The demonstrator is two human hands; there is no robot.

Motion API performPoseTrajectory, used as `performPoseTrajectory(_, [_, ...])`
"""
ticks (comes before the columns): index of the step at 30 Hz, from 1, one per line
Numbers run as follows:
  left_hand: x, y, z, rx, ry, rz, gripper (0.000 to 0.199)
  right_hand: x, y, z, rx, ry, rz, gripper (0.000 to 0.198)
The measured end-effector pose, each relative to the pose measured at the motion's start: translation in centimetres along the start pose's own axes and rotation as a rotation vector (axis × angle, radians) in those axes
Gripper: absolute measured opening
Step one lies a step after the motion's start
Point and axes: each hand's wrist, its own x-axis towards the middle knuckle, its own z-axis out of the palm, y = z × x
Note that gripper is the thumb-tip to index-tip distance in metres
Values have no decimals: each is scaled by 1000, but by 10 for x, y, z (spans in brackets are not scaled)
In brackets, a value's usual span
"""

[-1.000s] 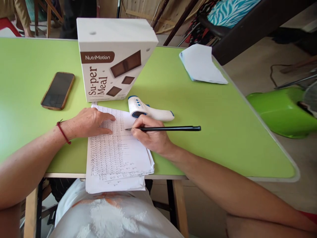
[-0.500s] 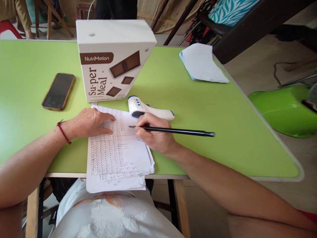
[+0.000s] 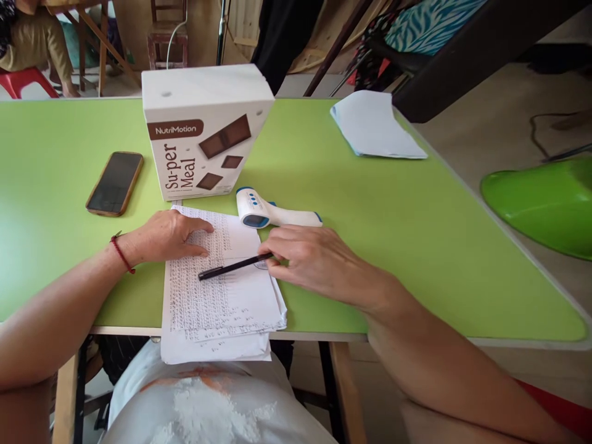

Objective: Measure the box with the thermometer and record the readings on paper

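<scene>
A stack of white sheets (image 3: 250,296), densely covered in handwriting, lies on the green table and hangs past its near edge. My left hand (image 3: 169,237) rests at the upper left of the papers, thumb and index finger spread apart on the writing. Between the fingertips of my right hand (image 3: 309,259) is one end of a black pen (image 3: 229,267). The pen slants over the middle of the page, its clip end towards the left. Just above my right hand lies a white and blue infrared thermometer (image 3: 277,214).
Behind the papers stands a white NutriMotion box (image 3: 208,135). A phone (image 3: 115,184) lies left of it on the green table (image 3: 416,259). Folded white paper (image 3: 374,123) is at the far right. A green plastic stool-like object (image 3: 546,206) stands beyond the right edge; a person sits far left.
The pen has swung from pointing out to the right of my right hand to lying leftward across the page. My right hand has turned palm down. The left hand stays on the paper.
</scene>
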Motion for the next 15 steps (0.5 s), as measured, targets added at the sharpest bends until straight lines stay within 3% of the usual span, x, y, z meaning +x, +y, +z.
performPoseTrajectory(2, [-1,-1,1,-42,34,20,36,1,0,2,-2,-58,8,21])
performPoseTrajectory(4, [-2,-4,2,-116,169,13,24,1,1,3,29,-55,4,17])
performPoseTrajectory(7, [2,-18,4,-283,675,-29,16,3,7,4,146,96,40,16])
performPoseTrajectory(9, [7,-35,5,-405,1025,-12,32,5,14,5,160,237,137,18])
performPoseTrajectory(10, [11,-45,5,-459,1104,19,44,6,18,7,126,283,199,20])
performPoseTrajectory(12, [18,-65,8,-532,1136,44,65,9,26,12,14,286,315,34])
performPoseTrajectory(15, [29,-85,14,-637,1002,65,91,15,33,20,-87,143,430,56])
